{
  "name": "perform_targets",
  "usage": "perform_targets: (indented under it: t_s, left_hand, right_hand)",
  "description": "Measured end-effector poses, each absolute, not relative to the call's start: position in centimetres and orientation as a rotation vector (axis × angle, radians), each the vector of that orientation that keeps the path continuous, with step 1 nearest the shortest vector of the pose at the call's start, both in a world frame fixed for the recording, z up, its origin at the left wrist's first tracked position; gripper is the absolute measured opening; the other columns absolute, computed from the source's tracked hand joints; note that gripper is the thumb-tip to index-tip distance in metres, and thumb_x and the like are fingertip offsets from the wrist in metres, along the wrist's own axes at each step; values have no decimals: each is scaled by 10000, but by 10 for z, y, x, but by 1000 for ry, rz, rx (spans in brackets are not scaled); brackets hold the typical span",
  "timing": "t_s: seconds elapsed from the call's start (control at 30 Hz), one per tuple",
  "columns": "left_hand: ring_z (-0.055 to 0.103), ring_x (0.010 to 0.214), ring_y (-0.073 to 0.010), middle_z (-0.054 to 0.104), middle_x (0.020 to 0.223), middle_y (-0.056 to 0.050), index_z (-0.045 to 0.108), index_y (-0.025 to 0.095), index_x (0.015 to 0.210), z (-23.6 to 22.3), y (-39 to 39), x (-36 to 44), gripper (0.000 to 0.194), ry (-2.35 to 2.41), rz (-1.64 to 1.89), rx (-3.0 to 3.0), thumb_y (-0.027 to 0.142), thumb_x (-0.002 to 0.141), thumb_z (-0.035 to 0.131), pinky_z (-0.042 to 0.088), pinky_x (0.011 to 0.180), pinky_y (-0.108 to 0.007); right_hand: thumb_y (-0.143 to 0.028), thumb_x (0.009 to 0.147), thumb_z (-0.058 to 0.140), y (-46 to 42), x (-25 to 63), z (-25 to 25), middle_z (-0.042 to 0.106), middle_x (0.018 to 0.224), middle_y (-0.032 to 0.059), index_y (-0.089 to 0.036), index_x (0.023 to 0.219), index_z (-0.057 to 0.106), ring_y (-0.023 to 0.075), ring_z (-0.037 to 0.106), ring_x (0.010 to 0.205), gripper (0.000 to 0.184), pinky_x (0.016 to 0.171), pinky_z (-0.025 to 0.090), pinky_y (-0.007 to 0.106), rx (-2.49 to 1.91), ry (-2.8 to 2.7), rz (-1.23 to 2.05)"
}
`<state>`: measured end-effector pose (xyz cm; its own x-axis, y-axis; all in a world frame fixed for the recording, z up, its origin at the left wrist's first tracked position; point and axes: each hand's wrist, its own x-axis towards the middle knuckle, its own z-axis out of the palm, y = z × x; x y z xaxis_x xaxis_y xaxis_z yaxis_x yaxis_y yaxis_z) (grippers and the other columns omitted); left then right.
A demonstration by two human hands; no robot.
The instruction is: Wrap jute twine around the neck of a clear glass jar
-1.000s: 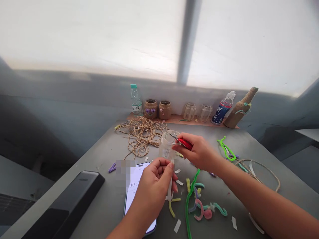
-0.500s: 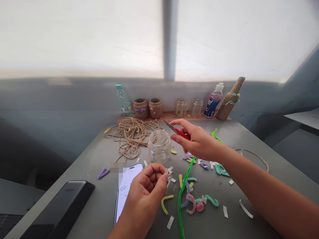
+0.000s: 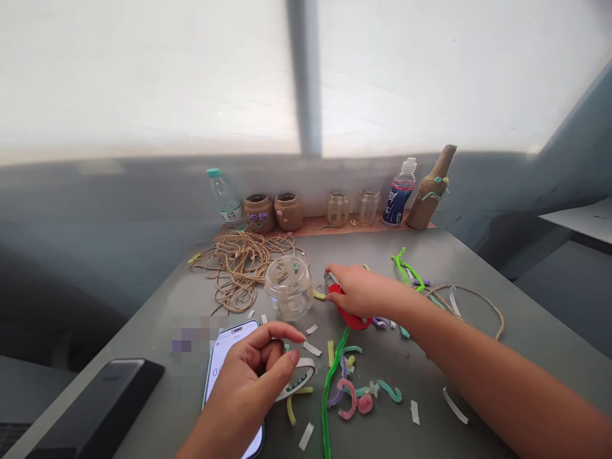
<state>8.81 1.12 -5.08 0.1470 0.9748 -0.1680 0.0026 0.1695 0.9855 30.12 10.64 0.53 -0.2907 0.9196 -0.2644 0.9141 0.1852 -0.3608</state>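
Observation:
My left hand (image 3: pixel 261 366) is curled around a narrow white roll of tape (image 3: pixel 302 377) with green print inside its ring. The thumb and index tip are slightly apart, and the other fingers are partly hidden. To the right, my right hand (image 3: pixel 356 290) is closed on red-handled scissors (image 3: pixel 354 317) low over the table. Their grey end points to the upper left; the palm covers much of them. A clear glass jar (image 3: pixel 289 290) stands between and beyond my hands. A long green pipe cleaner (image 3: pixel 329 382) lies between my forearms.
Tangled twine (image 3: pixel 243 261) lies behind the jar. A phone (image 3: pixel 210 382) and a black box (image 3: pixel 100 408) are at left. Short pipe cleaner pieces (image 3: pixel 348 398) and white strips (image 3: pixel 414 412) are scattered in front. Twine-wrapped jars (image 3: pixel 288 213), glass jars and bottles (image 3: pixel 399 194) line the back.
My right hand has lowered toward the table with the scissors, whose blades were raised before. My left hand has loosened its pinch, and the tape roll shows more. The view has shifted slightly.

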Motion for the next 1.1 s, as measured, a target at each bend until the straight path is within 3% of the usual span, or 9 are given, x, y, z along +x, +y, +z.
perform_targets:
  t_s: [0.13,0.37,0.5,0.6,0.7,0.8,0.87,0.93,1.1]
  left_hand:
    - [172,494,-81,236,530,105,698,206,794,-45,12,84,248,1178,1116,1025,432,778,800,184,456,-183]
    - [268,448,-79,337,452,98,713,199,946,-28,20,75,193,1085,1317,801,352,831,739,243,448,-180]
    - [401,476,-102,499,479,47,711,191,945,-32,21,75,177,1030,1263,935,355,879,700,308,465,-199]
    - [543,595,-143,641,602,-2,704,200,969,-33,17,77,154,983,1251,1044,341,915,671,419,573,-235]
    - [616,749,-179,719,727,-36,690,207,1050,-29,13,79,170,964,1260,1130,332,946,641,461,723,-268]
    - [629,813,-205,732,761,-48,669,209,1109,-24,12,77,209,941,1251,1195,342,951,635,464,805,-305]
    - [629,786,-207,721,740,-41,657,212,1116,-19,11,75,214,913,1239,1233,338,944,641,465,778,-312]
    - [625,737,-198,710,710,-29,646,217,1105,-11,9,74,203,872,1222,1271,331,938,648,461,720,-301]
    - [672,789,-216,748,786,-42,636,230,1156,21,0,69,237,925,1085,1496,372,972,591,484,718,-296]
  right_hand:
    - [-438,943,550,112,301,-1,731,1115,165,-242,1441,503,313,685,942,538,676,453,334,-1789,-2352,779]
    - [-379,951,577,116,306,-6,746,1095,121,-261,1462,474,232,698,788,535,668,488,323,-1682,-2262,906]
    - [-271,963,548,117,301,-14,746,1140,94,-252,1440,459,168,727,652,486,600,524,287,-1612,-2213,1057]
    - [-267,969,537,113,300,-9,733,1162,97,-224,1287,562,141,713,544,321,523,521,278,-1586,-2191,1096]
    - [-353,954,600,105,304,11,743,1095,91,-203,1065,626,157,726,591,189,502,514,266,-1519,-2208,1080]
    - [-399,908,685,92,309,34,756,1000,49,-222,1038,641,182,741,746,224,573,542,253,-1257,-2317,1164]
    - [-393,906,693,83,311,43,758,1072,43,-256,1189,613,182,735,775,325,574,547,249,-1064,-2410,1302]
    - [-378,912,688,76,310,46,770,1014,21,-273,1232,607,178,721,755,346,571,532,245,-999,-2513,1243]
    - [-330,973,575,64,296,41,706,737,-10,-235,1000,702,157,656,658,161,582,485,246,-962,-2563,1051]
